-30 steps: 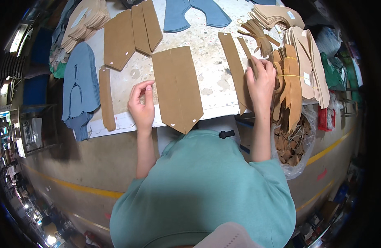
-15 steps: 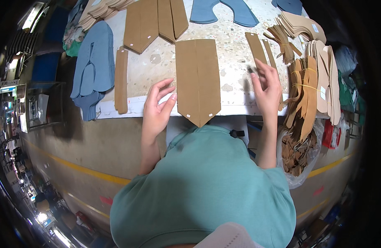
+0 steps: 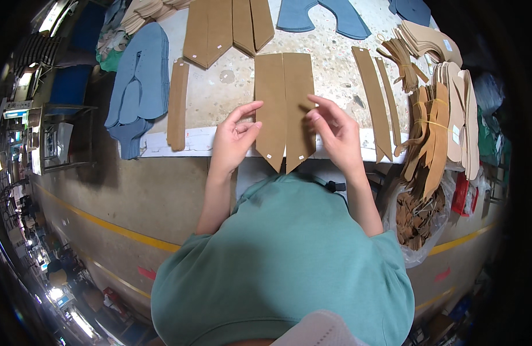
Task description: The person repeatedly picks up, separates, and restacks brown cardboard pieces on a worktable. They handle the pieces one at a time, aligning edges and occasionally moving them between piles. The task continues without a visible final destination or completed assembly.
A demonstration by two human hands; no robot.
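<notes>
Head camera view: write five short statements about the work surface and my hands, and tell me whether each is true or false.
1. The left hand is at the left edge of the paired brown panels. True.
2. The panels' pointed ends face away from the person. False: they point toward the person.
3. The larger bundle of brown strips is to the right of the right hand. True.
4. The right hand is over the blue pieces on the left. False: its fingertips are at the right one of the brown panels.
5. The clear plastic bag holds brown scraps. True.
</notes>
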